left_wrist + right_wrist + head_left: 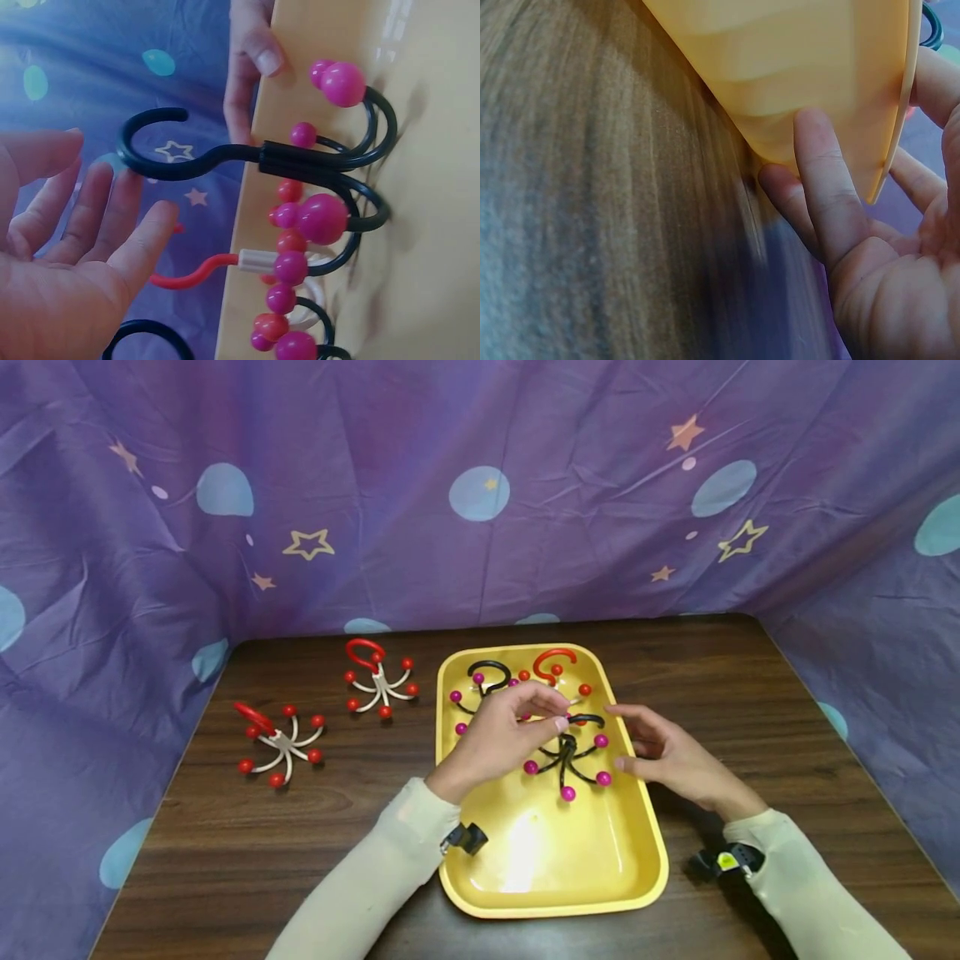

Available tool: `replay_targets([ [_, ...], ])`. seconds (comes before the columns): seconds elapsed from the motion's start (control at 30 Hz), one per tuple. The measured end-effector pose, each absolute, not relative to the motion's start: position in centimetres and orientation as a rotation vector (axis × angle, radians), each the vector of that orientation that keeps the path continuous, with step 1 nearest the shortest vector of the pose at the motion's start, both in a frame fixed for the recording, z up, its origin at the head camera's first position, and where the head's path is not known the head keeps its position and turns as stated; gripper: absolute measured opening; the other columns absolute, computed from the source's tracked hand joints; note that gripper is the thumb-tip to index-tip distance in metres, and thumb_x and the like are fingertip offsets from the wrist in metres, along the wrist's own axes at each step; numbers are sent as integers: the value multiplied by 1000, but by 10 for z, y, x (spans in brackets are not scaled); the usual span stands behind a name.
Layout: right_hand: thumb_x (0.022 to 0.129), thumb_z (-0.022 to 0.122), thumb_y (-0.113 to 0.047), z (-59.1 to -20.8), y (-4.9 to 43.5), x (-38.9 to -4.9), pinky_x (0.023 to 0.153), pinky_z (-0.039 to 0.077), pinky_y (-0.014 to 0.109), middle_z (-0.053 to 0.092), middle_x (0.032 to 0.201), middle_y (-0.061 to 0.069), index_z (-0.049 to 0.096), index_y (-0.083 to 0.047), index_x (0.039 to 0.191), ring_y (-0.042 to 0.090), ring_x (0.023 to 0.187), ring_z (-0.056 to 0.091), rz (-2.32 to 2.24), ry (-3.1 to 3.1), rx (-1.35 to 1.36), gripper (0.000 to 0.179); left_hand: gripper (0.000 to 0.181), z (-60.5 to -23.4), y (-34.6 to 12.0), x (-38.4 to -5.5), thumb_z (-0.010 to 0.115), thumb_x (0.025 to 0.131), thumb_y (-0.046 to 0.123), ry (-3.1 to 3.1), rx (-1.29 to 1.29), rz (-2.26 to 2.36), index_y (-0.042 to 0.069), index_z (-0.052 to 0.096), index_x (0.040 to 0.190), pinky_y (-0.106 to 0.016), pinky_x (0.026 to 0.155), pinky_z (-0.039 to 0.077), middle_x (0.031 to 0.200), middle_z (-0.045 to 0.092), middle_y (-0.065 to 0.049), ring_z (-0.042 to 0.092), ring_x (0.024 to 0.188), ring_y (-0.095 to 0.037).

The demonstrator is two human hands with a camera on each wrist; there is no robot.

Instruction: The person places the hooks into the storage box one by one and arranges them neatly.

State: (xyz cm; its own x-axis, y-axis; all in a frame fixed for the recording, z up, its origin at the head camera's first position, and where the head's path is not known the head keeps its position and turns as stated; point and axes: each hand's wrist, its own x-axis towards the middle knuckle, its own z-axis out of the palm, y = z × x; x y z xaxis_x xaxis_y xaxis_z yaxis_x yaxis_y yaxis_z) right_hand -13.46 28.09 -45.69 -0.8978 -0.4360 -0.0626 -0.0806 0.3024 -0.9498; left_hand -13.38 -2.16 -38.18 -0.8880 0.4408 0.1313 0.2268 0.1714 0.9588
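The left hand was spread wide about the hook of the nearest black hanger, thumb well apart from the other fingers; no firm grip showed, and whether a fingertip touched the hook could not be told. The right hand, fingers extended, stood astride the right edge of the yellow tray, some fingers outside the wall; how firmly they pressed could not be told.

The hanger stood in the tray, right of its middle, nearer than a second black hanger at far left and a red-hooked hanger at far right. Two more hangers with red hooks, one nearer and one farther, stood on the bench to the left.

The step in hand, judged to be handling the hanger by its hook, was best done with a light pinch where hook met stem, a straight vertical motion, and the tray steadied from the right, so that neighbouring arms did not tangle.

The hanger was upright: its long axis ran vertically, hook uppermost, with the hook's tip on the right and the ball-tipped arms fanned out below.
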Motion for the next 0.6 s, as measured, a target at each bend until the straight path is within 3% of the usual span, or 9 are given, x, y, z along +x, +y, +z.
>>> replay_targets([
  [0.4,95,76,-3,-456,279,-133,82,65,38,54,146,35,38,-4,158,18,113,73,-1652,2247,-472,74,15,-371,-40,-129,71,101,12,2184,649,1992,9,73,116,-34,87,64,116,75,-9,74,104,-23],
  [0.6,96,76,-3,-454,277,-135,82,65,36,53,146,34,38,-3,158,17,113,72,-1626,2274,-503,73,16,-371,-51,-128,72,100,9,2209,621,2085,4,73,115,-25,76,60,115,75,-16,72,96,-11],
])
